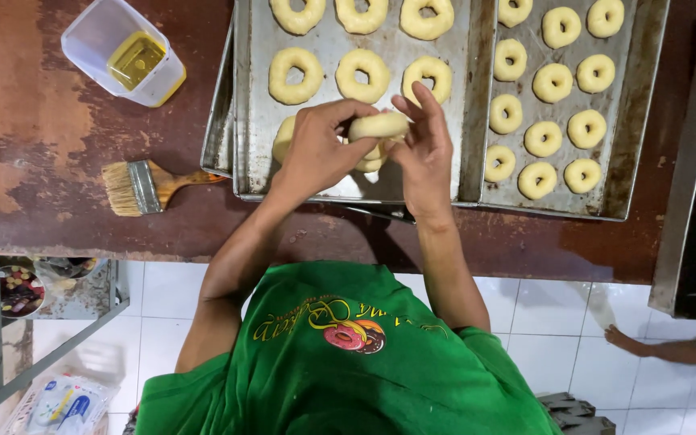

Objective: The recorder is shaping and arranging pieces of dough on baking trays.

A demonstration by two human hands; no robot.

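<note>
Your left hand (316, 149) and right hand (424, 145) meet over the near edge of the left tray (253, 105); between them they grasp one dough ring (379, 127), the left fingers curled onto its left end, the right fingers partly spread with the tips pinching its right end; the ring is lifted off the tray and stretched sideways between the two hands. Under your hands more dough (370, 161) lies on the tray, partly hidden; a pale piece (283, 138) shows at 9 o'clock of your left hand.

At 12 o'clock of your hands, raw rings (362, 75) sit in rows on the same tray, each apart from its neighbours. At 3 o'clock a second tray (635, 105) lies just beside the first, filled with smaller rings (543, 138) in three columns.

Both trays rest on a worn brown table (42, 113). At 9 o'clock of your hands a brush (151, 185) lies flat, bristles pointing away from the trays, its handle tip touching the tray edge. At 10 o'clock a clear tub (122, 52) holds yellow liquid.

Below the table edge you see white floor tiles (549, 314); another person's foot (634, 345) shows at 4 o'clock, well apart from you.
</note>
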